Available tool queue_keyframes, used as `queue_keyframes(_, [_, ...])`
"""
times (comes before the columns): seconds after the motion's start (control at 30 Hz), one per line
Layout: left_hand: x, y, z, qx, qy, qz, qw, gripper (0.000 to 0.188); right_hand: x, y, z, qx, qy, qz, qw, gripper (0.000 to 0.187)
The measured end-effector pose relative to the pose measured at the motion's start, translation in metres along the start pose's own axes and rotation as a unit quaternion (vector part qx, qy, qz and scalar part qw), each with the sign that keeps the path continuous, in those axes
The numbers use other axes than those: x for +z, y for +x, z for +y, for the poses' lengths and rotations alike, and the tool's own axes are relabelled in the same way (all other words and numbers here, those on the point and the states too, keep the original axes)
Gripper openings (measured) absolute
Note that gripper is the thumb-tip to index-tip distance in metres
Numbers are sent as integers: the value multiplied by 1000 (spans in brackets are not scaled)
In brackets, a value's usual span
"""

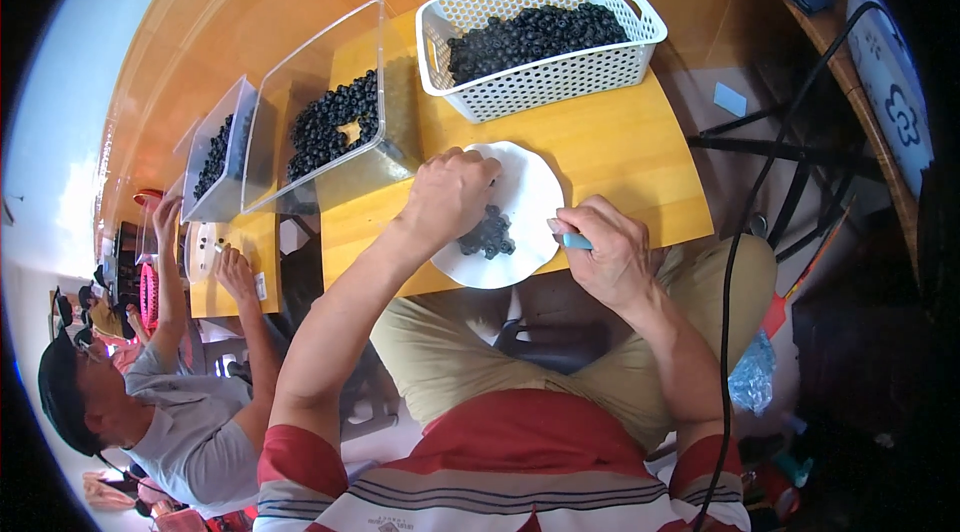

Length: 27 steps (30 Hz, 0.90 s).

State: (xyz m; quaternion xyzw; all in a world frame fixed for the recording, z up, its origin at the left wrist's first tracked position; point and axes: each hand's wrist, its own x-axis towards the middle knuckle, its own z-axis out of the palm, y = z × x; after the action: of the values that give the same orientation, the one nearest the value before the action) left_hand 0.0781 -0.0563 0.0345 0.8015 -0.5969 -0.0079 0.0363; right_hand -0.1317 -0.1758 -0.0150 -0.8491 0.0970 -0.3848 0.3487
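Observation:
A white plate (537,187) lies near the front edge of the wooden table, with a small heap of dark, round, blueberry-like berries (488,235) on it. My left hand (448,194) reaches over the plate's left side, its fingers curled down and closed. Whatever those fingertips pinch is hidden behind the hand. At the plate's right rim, my right hand (612,250) is closed around a light-blue handle (576,241). The working end of this tool cannot be made out.
Behind the plate stands a white perforated basket (545,82) of dark berries (540,37). To its left, a clear plastic bin (310,187) holds more. Farther left, a person (190,432) works at another table beside a smaller bin (215,157). A black cable (735,302) hangs at right.

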Motion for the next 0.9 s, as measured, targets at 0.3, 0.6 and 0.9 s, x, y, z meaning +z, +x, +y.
queue_keyframes(0.3, [-19,-20,9,-13,-304,53,951,23,-2,1,2,16,16,-10,1000,18])
queue_keyframes(0.6, [-2,-51,21,-175,-796,42,577,20,-19,14,-18,82,99,-75,989,30])
queue_keyframes(0.9, [9,-73,39,-187,-894,51,404,18,-8,7,-23,26,124,-95,987,33])
